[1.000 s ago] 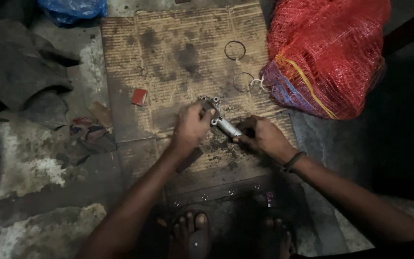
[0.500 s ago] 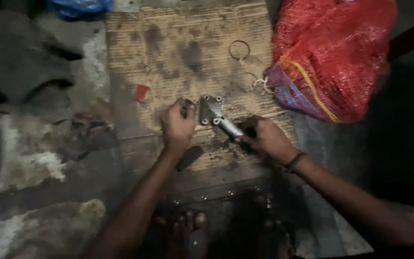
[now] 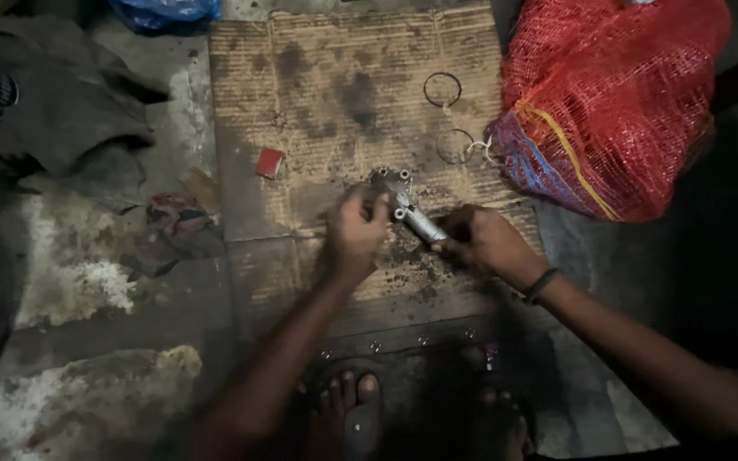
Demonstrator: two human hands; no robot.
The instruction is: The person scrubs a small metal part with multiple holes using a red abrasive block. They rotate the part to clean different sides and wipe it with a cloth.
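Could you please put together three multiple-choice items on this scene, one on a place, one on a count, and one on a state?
1. Where does the red mesh sack lie?
A. at the cardboard's right edge
B. by the bare feet
C. on the dark cloth

2. How many thin metal rings lie on the cardboard?
A. none
B. two
C. five

3. How is the metal part held?
A. lying untouched
B. by one hand only
C. by both hands

Answers:
1 A, since the sack rests at the sheet's upper right.
2 B, one ring above the other.
3 C, the left hand at its flanged end, the right hand at its shaft.
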